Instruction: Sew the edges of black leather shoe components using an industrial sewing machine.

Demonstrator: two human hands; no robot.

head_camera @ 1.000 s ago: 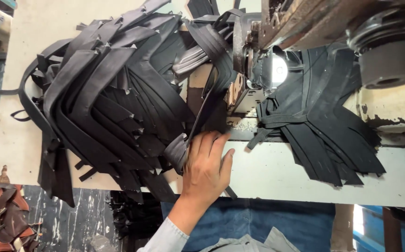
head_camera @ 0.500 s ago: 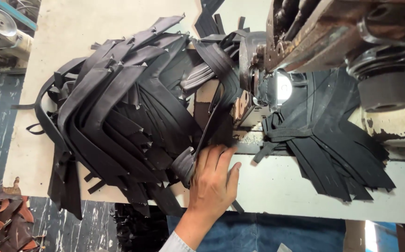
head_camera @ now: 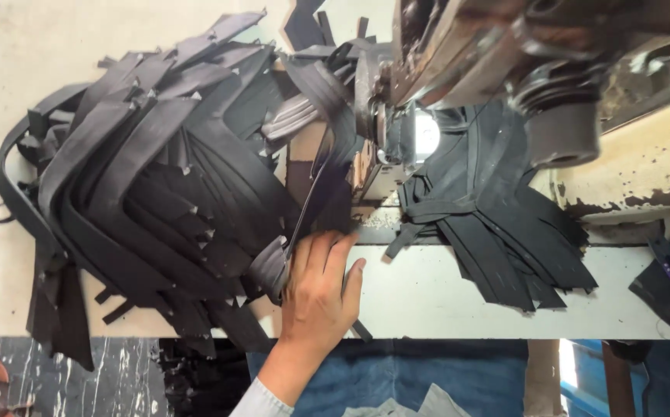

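Worktable (head_camera: 443, 301): sewing machine (head_camera: 505, 85) at far edge; heap of black straps (head_camera: 142, 201) on left half; smaller strap pile (head_camera: 497, 232) beside it; one hand (head_camera: 316, 297), fingers flat on a strap at the near edge, sorting; other hand unseen

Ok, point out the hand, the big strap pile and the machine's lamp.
hand (head_camera: 316, 297), head view, on the back of the hand
strap pile (head_camera: 150, 201), head view, on the middle of the black straps
lamp (head_camera: 426, 133), head view, on its lit face
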